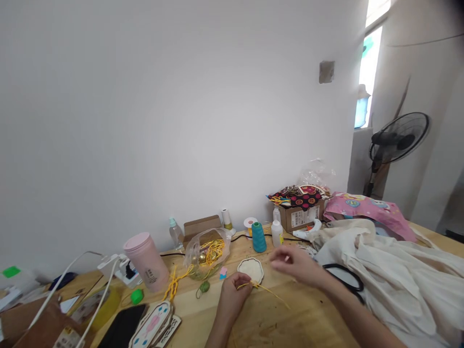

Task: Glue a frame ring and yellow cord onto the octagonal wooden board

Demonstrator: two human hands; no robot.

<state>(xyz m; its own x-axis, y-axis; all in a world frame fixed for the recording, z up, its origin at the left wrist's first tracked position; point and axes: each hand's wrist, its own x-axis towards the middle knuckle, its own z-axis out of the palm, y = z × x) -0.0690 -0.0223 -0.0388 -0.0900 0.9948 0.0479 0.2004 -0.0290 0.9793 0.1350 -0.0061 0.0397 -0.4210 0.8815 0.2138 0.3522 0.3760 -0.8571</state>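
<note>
A pale, scallop-edged plaque (251,270) with a dark outline lies in the middle of the wooden table. My left hand (235,290) is at its lower edge, thumb and fingers closed on the yellow cord (270,291) that is tied there. One loose end of this cord trails right across the table. To the right of the plaque, my right hand (293,263) hovers with loosely curled fingers, thumb apart, and no visible object in it. Behind the plaque stands a teal thread spool (258,238), near a white squeeze bottle (277,234).
A clear bag (208,251) of yellow cords and gold bells sits left of the spool. Farther left are a pink tumbler (147,261), a black phone (123,326) and stacked decorated plaques (152,324). White cloth (384,275) and a full cardboard box (302,216) occupy the right.
</note>
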